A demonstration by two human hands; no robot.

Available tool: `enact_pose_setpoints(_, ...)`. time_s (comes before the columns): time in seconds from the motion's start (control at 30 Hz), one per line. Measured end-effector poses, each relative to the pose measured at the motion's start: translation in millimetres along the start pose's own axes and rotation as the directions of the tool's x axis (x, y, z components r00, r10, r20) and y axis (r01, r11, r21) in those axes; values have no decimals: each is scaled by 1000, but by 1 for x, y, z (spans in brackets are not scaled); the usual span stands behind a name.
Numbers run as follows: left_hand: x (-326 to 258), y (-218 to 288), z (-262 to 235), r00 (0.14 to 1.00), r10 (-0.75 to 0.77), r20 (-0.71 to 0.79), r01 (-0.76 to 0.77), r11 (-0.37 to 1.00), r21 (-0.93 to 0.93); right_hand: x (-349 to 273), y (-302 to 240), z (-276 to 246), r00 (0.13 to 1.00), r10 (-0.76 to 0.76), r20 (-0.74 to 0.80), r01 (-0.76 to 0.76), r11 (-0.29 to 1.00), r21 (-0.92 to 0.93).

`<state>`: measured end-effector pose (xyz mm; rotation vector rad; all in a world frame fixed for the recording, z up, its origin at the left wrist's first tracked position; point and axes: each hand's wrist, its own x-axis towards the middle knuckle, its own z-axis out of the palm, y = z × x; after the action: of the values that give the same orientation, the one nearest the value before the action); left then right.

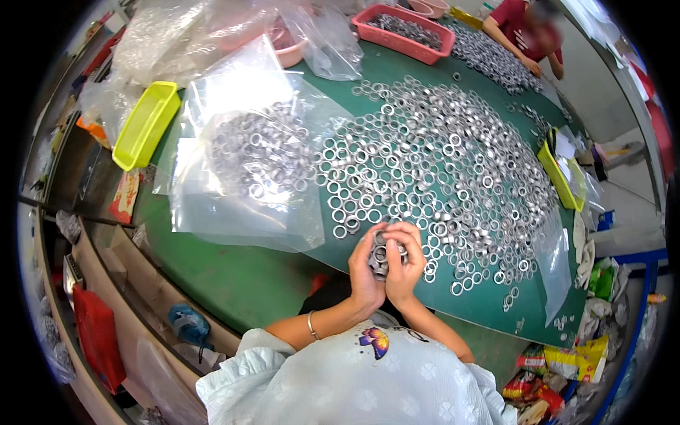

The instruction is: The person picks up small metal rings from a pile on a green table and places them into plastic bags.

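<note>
My left hand [365, 273] and my right hand [405, 263] are cupped together over the near edge of a green table [234, 273]. Between them they hold a clump of small silver metal rings [382, 255]. Just beyond my fingers a wide heap of the same loose rings [439, 163] covers the middle of the table. To the left lies a clear plastic bag [251, 156] with several rings inside, its mouth toward the heap.
A yellow-green tray [145, 124] sits at the left edge, another yellow tray [559, 177] at the right. A pink basket [404, 32] of rings stands at the back. Another person in a red top [524, 32] works at the far end. Empty clear bags lie at back left.
</note>
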<state>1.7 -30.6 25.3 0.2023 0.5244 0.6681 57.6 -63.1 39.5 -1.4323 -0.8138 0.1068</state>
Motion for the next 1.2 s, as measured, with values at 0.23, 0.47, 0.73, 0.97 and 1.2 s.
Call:
enact_pose_setpoints(0.23,-16,22,-5,995,-99,30,102,988,-117,-15,-12,15,965,-226,133,247,953,-175)
enact_pose_setpoints(0.47,-45,57,-48,935,322,151,-156,752,-640,-32,-24,78,834,-402,379,334,913,234)
enact_pose_setpoints(0.73,-27,153,-32,781,587,-213,-590,805,53,6,-39,179,834,-149,531,-65,930,362)
enact_pose_setpoints(0.97,43,197,-60,817,563,-125,-565,825,21,19,-8,224,854,38,519,-123,984,130)
enact_pose_setpoints(1.2,121,241,-38,545,834,-85,-665,491,563,91,1,244,864,58,500,-128,986,107)
